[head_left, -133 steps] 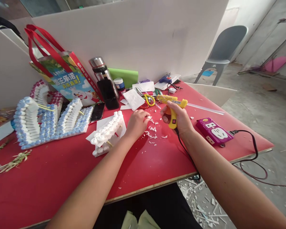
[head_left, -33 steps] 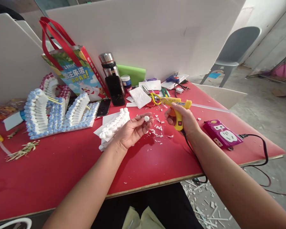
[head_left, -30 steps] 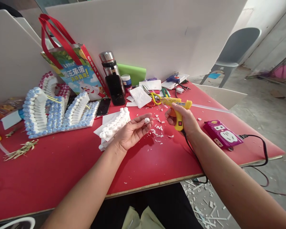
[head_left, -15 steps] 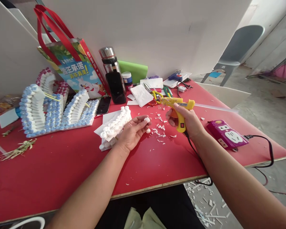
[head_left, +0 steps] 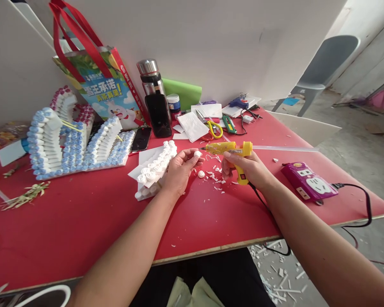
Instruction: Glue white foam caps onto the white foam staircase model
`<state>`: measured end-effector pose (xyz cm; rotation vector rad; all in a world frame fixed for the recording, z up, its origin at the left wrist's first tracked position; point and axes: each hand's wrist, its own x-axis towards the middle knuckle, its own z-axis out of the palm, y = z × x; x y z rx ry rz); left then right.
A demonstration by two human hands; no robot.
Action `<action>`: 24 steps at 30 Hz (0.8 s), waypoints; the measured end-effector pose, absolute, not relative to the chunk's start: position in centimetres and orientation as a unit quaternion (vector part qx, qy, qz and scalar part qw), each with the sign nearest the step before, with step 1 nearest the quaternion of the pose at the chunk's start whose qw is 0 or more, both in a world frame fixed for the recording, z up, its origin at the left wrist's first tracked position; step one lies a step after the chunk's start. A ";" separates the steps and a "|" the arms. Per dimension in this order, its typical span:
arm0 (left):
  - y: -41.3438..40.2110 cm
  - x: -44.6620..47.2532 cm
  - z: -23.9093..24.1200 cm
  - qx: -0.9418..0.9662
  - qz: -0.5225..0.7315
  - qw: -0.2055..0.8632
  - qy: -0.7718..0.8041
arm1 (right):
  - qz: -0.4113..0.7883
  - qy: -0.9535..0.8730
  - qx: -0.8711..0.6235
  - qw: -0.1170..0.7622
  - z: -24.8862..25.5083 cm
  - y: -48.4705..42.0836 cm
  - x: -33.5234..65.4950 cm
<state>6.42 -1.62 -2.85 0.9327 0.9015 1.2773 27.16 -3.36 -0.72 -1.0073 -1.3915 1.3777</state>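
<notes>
Between the thumb and fingers of my left hand (head_left: 181, 170) is a small white paper rose (head_left: 197, 154). My right hand (head_left: 248, 166) grips a yellow hot glue gun (head_left: 232, 148), its nozzle pointing left, close to the rose. A clear glue stick (head_left: 281, 148) sticks out of the gun's back. Another white rose (head_left: 201, 174) lies on the table just below my left fingertips. Left of that hand stands a white piece covered with rows of white roses (head_left: 156, 164).
On the red table (head_left: 115, 226) are blue-and-white rose-covered shapes (head_left: 80, 145), a printed bag (head_left: 105, 89), a steel flask (head_left: 149, 70), phones, yellow-handled scissors (head_left: 215, 130) and a purple power socket (head_left: 309, 181). White scraps (head_left: 216, 175) lie between my hands.
The glue gun has moved left and down, bringing its nozzle close to the rose in my left hand. My left hand has risen slightly, apart from the loose rose on the table.
</notes>
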 end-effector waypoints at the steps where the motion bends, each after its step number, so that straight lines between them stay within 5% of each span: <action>1: -1.6 6.4 -2.8 0.403 0.554 0.611 0.395 | 0.554 -0.568 -0.410 0.450 -0.7 -3.4 27.1; 24: -1.5 6.4 -2.8 0.387 0.560 0.616 0.396 | 0.546 -0.584 -0.430 0.419 -1.0 -3.3 27.1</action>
